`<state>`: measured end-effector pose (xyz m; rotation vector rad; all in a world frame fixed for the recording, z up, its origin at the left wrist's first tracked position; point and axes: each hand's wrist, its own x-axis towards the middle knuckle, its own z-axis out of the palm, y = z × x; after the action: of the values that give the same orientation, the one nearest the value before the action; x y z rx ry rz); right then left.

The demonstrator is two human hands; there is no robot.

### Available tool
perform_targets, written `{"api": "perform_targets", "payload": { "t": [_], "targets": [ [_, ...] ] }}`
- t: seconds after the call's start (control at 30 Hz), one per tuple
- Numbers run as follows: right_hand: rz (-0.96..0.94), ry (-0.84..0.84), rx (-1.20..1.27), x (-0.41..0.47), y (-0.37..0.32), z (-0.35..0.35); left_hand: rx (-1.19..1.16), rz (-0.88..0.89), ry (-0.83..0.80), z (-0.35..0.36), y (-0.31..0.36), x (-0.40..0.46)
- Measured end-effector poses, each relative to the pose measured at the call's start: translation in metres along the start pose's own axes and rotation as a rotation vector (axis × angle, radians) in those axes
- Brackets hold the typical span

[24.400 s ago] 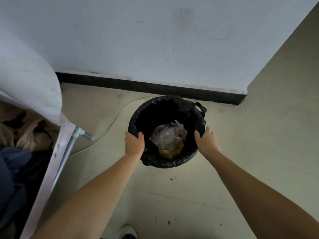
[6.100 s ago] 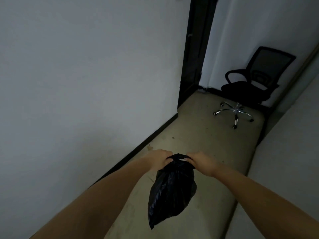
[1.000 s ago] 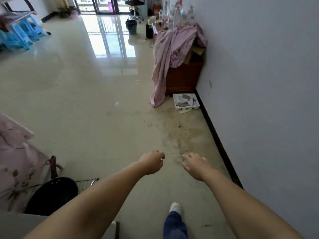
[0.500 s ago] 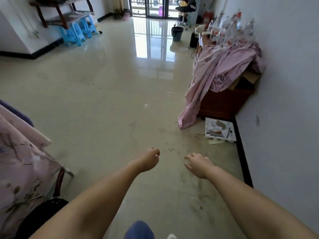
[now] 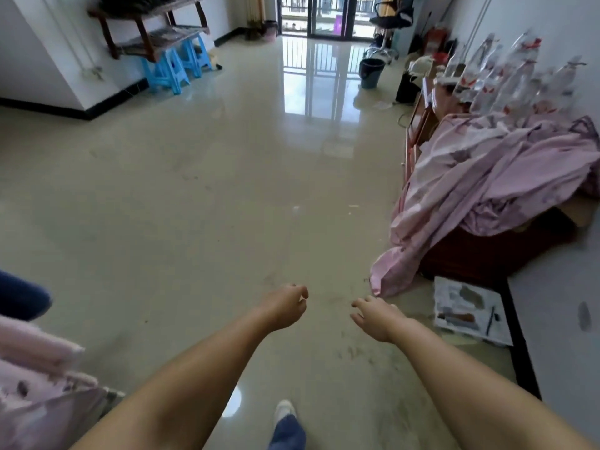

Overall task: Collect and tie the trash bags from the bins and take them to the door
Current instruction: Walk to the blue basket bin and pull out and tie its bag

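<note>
Head view: both hands are empty, left hand (image 5: pixel 285 305) loosely curled, right hand (image 5: pixel 376 315) open. A dark bin (image 5: pixel 371 73) stands far ahead, slightly right, nearer the right hand.

Both my hands are out front holding nothing, left hand (image 5: pixel 285 306) loosely curled, right hand (image 5: pixel 378 316) with fingers spread. Dark bin (image 5: pixel 371 73) sits way down the shiny floor (image 5: pixel 227 190), pink sheet (image 5: pixel 480 193) heaped over the cabinet (image 5: pixel 493 254) on the right.
</note>
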<state>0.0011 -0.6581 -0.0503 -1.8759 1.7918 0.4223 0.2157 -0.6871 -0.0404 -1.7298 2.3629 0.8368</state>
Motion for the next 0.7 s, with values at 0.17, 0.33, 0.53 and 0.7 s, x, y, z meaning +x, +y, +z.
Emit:
{"api": "perform_targets", "payload": {
  "t": [0.17, 0.33, 0.53, 0.7],
  "targets": [
    [-0.003, 0.012, 0.066, 0.091, -0.011, -0.064, 0.025, 0.012, -0.039, -0.06, -0.022, 0.092],
    [0.026, -0.016, 0.104, 0.192, 0.008, -0.114, 0.024, 0.018, -0.079, -0.105, -0.038, 0.202],
    [0.048, -0.005, 0.123, 0.332, 0.057, -0.197, 0.018, 0.007, -0.072, -0.171, -0.04, 0.361],
    [0.049, -0.039, 0.1, 0.435, 0.09, -0.281, 0.015, -0.033, -0.059, -0.234, -0.044, 0.478]
  ]
}}
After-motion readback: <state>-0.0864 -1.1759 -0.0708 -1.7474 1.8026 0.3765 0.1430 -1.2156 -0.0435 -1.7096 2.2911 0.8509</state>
